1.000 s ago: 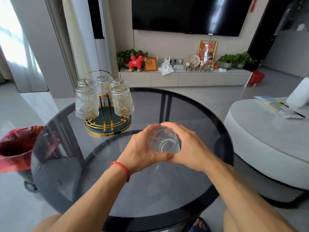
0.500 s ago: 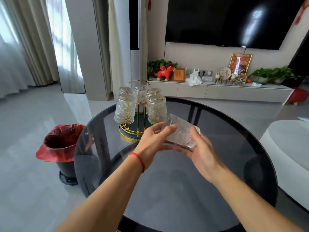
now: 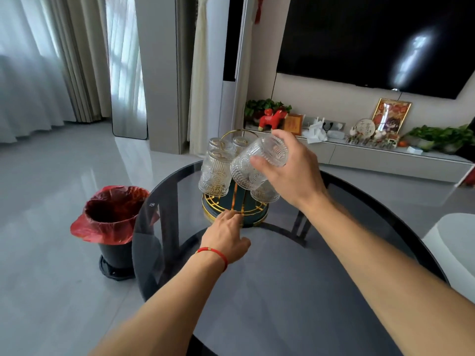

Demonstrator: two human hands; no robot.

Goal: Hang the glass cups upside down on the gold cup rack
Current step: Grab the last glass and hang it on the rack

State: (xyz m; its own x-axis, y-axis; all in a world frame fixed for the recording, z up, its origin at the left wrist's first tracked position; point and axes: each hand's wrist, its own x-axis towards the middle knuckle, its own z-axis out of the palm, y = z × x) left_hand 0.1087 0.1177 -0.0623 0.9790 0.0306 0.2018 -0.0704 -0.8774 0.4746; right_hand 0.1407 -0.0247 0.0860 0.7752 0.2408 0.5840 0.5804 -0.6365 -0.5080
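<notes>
Right hand point(image 3: 290, 173) wraps cup point(image 3: 258, 163), tilted mouth-down; ribbed glass, rigid, brittle, probably slick. Left hand point(image 3: 226, 235) half-open, fingertips steadying rack point(image 3: 235, 214) base.

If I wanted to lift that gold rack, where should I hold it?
Probably the ring handle at the top, from above. It rises clear of the hanging cups, which crowd every side. The left hand only touches the rack's base rim.
</notes>
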